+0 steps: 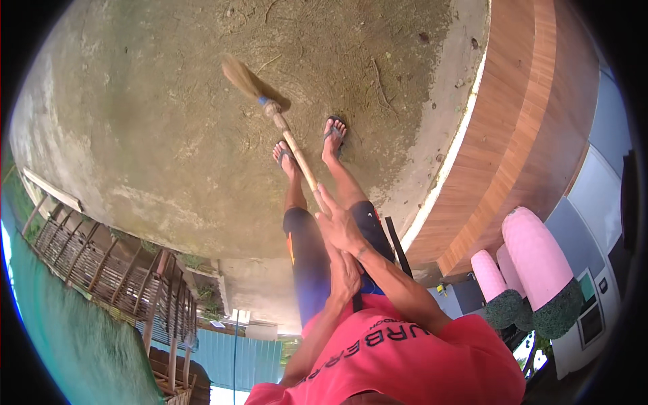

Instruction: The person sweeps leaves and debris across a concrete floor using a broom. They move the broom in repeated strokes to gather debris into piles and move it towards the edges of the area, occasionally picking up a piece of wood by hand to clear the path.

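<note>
A broom [294, 143] with a long light wooden handle slants out ahead of me to the left. Its tan bristles [241, 76] fan out at the far end, past a blue band, at the dirty concrete floor [169, 135]. My right hand [339, 228] is closed on the handle farther along it, one finger stretched along the shaft. Nearer my body, my left hand [345, 275] is wrapped around the handle's upper end, which the fingers mostly hide. Both my feet, in dark flip-flops, stand close by the handle.
Thin twigs [381, 84] and dirt lie on the floor. A raised wood-look tiled step [499, 135] with a white edge curves along the right. Pink padded columns [536, 260] stand beyond it. At left is a slatted wooden fence [101, 256].
</note>
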Demonstrator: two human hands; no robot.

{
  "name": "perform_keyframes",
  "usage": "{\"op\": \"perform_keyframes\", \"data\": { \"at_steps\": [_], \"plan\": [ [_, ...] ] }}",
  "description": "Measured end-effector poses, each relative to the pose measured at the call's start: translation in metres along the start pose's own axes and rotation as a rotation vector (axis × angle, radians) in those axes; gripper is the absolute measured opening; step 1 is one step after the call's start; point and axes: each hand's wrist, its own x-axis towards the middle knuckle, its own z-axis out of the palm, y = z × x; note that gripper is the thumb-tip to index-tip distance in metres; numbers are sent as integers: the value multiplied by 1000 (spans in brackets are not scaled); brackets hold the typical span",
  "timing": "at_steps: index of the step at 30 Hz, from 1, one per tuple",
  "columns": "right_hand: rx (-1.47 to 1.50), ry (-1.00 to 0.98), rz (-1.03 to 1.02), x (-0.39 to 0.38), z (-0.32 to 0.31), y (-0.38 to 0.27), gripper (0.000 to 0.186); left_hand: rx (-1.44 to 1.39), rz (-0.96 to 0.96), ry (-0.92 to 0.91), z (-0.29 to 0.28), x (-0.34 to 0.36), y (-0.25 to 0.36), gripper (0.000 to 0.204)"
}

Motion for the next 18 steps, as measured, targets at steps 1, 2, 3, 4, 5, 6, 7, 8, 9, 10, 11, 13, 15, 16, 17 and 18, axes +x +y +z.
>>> {"op": "perform_keyframes", "data": {
  "at_steps": [1, 2, 3, 4, 5, 6, 7, 8, 9, 10, 11, 13, 15, 16, 17, 18],
  "plan": [
    [4, -35, 17, 12, 10, 12, 71, 40, 39, 56, -3, 6, -20, 57],
    [8, -65, 30, 35, 21, 30, 70, 80, 84, 108, -7, 15, -40, 55],
    [9, -107, 29, 62, 33, 39, 69, 32, 39, 116, -16, 42, -55, 55],
    [-25, -61, -60, 99, 37, 45, 67, 48, 108, 129, -18, 78, -43, 56],
    [-61, -15, -150, 141, 37, 40, 64, 65, 179, 150, -22, 113, -30, 56],
    [-58, 67, -189, 178, 33, 12, 65, 20, 422, 143, -33, 161, -35, 55],
    [-66, 213, -201, 216, -4, -2, 66, 71, 470, 82, -20, 198, -17, 57],
    [-25, 178, -92, 226, -7, -50, 64, 301, 391, 94, -44, 219, 3, 59],
    [24, 308, -251, 241, -26, -70, 64, 484, 358, 57, -46, 236, 30, 60],
    [24, 347, -287, 235, -22, -96, 64, 578, 348, 47, -57, 240, 44, 62],
    [17, 408, -331, 229, -26, -115, 65, 630, 376, 44, -61, 236, 53, 64],
    [39, 375, -248, 194, -35, -101, 66, 516, 476, 12, -44, 201, 49, 63],
    [52, 368, -238, 128, -45, -75, 66, 361, 307, -132, -24, 141, 35, 63],
    [28, 352, -260, 99, -45, -45, 66, 309, 245, -171, -14, 105, 25, 64],
    [10, 312, -283, 70, -35, -20, 66, 260, 171, -183, -11, 67, 12, 66],
    [2, 261, -257, 55, -27, 3, 66, 241, 180, -147, -6, 49, -8, 66]
  ]
}}
